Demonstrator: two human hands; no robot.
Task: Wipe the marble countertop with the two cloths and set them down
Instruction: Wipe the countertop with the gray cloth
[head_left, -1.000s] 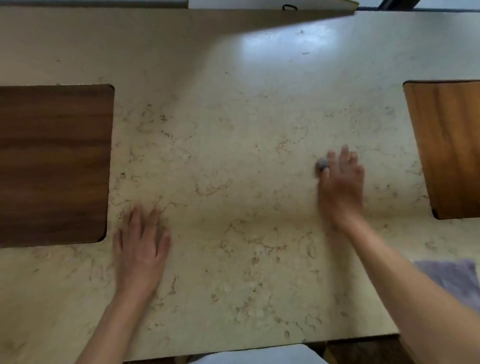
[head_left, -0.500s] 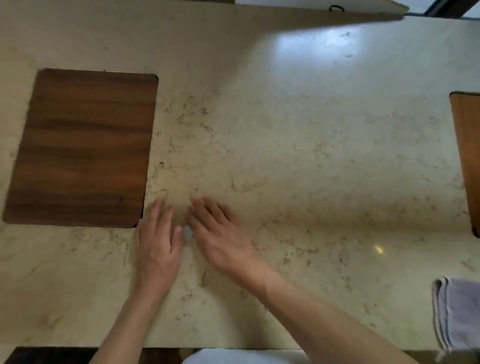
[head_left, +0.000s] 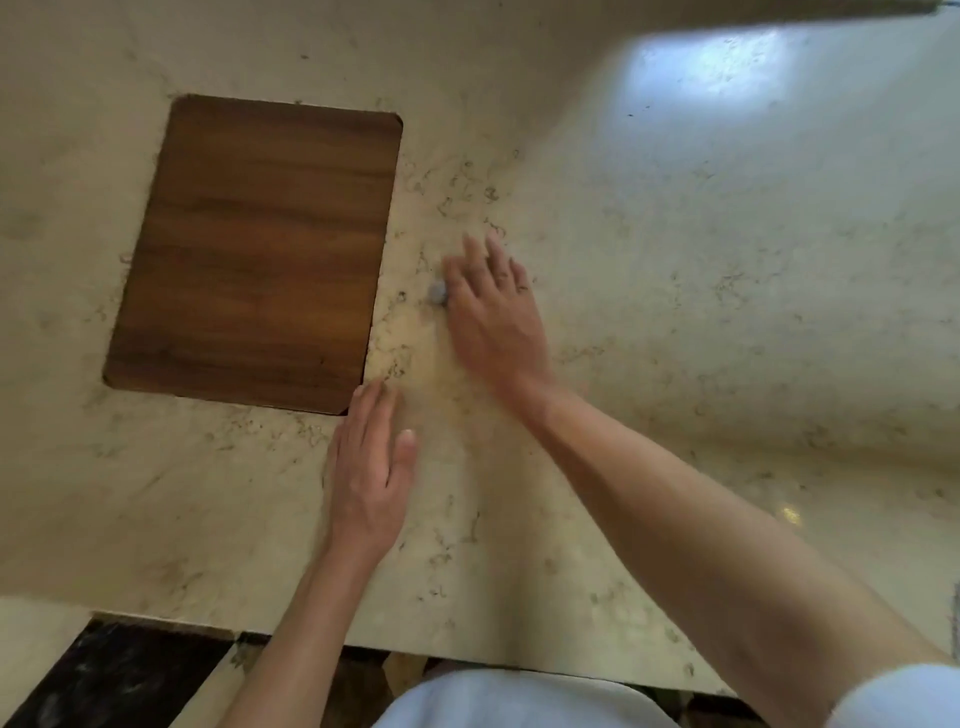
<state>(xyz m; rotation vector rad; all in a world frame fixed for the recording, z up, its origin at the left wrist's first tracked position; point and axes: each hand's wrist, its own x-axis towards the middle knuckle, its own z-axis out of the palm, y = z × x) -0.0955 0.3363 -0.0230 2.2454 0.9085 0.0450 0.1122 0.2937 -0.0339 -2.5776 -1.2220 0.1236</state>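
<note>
The beige veined marble countertop (head_left: 675, 312) fills the view. My right hand (head_left: 493, 312) lies palm down on it, fingers spread, arm reaching in from the lower right. A small grey wad of cloth (head_left: 437, 293) peeks out at its thumb side; the rest is hidden under the palm. My left hand (head_left: 370, 467) rests flat on the marble nearer to me, fingers together, just below the wooden panel's near right corner; nothing shows beneath it. A thin sliver of a second grey cloth (head_left: 957, 613) shows at the right edge.
A dark wooden panel (head_left: 260, 249) is set into the marble, left of both hands. The counter's front edge (head_left: 467, 657) runs along the bottom, with dark floor (head_left: 104, 680) below it. A bright glare patch (head_left: 727, 62) lies at the far right.
My right hand has slid away from my left hand, farther up the counter, with the grey wad under it. The view has swung left, so the folded cloth at the right has almost gone.
</note>
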